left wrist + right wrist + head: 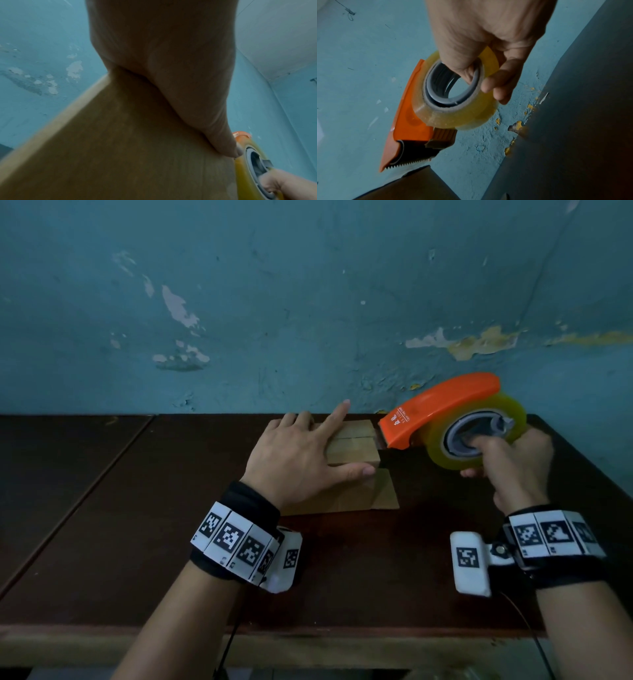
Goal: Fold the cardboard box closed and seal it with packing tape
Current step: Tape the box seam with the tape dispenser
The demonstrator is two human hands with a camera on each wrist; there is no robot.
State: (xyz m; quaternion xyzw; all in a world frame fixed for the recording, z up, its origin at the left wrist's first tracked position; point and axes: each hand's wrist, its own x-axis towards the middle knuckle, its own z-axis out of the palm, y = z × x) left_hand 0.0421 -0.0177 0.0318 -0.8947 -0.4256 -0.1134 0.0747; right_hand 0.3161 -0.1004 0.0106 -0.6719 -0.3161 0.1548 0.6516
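A small cardboard box [356, 450] sits on the dark table [137, 525] near the wall, its two top flaps folded down with a seam between them. My left hand [301, 453] lies flat on the box top, fingers spread, index finger raised, thumb along the near edge. In the left wrist view my palm [171, 67] presses on the cardboard [120, 148]. My right hand [513, 470] grips an orange tape dispenser [442, 409] with a yellowish tape roll [479, 436], fingers hooked through the roll's core. Its toothed blade [406, 164] hovers at the box's right edge [412, 186].
A peeling blue wall [308, 302] stands right behind the table. A loose cardboard flap [383, 491] sticks out from the box's near right side onto the table. The table's front edge [274, 635] runs below my wrists.
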